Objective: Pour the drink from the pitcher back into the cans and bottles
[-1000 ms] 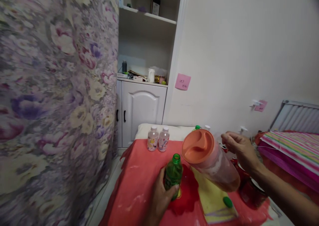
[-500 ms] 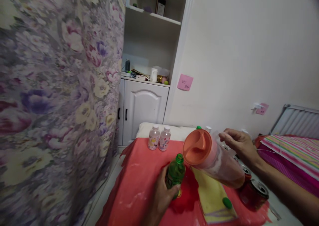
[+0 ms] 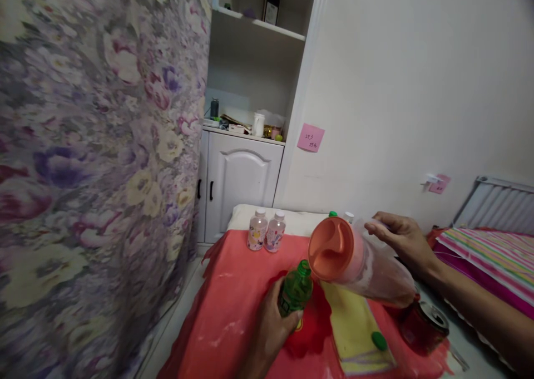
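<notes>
My left hand (image 3: 273, 326) is wrapped round an uncapped green bottle (image 3: 296, 291), held over a red scalloped dish (image 3: 315, 326). To its right, my right hand (image 3: 396, 234) grips the handle of a clear pitcher (image 3: 381, 273) with an orange lid (image 3: 331, 249). The pitcher is tipped well over to the left, its lid close beside the bottle's mouth. Whether any liquid runs between them cannot be made out. A green cap (image 3: 379, 341) lies on a yellow cloth (image 3: 352, 329) below the pitcher.
Two small white-capped bottles (image 3: 257, 230) (image 3: 276, 232) stand at the back of the red-covered table (image 3: 221, 290). A dark red can (image 3: 424, 328) is at the right edge, under my right forearm. A floral curtain (image 3: 104, 173) hangs at the left.
The pitcher has shifted slightly right and tipped a little further. The green bottle leans slightly more to the right, in the same grip.
</notes>
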Action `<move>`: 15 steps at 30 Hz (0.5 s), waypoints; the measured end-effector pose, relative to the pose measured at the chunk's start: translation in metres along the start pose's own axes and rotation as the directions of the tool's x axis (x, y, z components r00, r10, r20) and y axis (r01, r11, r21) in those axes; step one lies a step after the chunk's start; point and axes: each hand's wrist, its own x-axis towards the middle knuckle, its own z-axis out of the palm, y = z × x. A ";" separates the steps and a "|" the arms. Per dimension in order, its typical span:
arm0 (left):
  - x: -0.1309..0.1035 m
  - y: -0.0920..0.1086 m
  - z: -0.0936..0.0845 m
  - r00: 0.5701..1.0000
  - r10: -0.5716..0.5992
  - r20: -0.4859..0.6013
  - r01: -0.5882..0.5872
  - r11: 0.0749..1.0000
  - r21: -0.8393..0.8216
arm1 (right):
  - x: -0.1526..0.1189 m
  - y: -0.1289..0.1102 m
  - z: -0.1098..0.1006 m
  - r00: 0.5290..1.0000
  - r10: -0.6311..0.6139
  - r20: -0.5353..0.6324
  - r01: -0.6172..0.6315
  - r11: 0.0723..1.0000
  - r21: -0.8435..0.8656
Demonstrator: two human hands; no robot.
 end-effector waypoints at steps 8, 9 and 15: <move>0.001 0.005 0.003 1.000 -0.018 0.010 0.018 1.000 -0.003 | 0.003 0.002 -0.003 0.999 0.003 0.036 -0.003 1.000 -0.010; 0.001 0.005 0.003 1.000 -0.019 0.013 0.019 1.000 -0.003 | 0.004 0.003 -0.004 0.999 0.001 0.041 0.000 1.000 -0.010; 0.001 0.004 0.002 1.000 -0.024 0.005 0.024 0.999 0.042 | 0.006 0.002 -0.005 0.998 -0.011 0.068 0.013 1.000 -0.027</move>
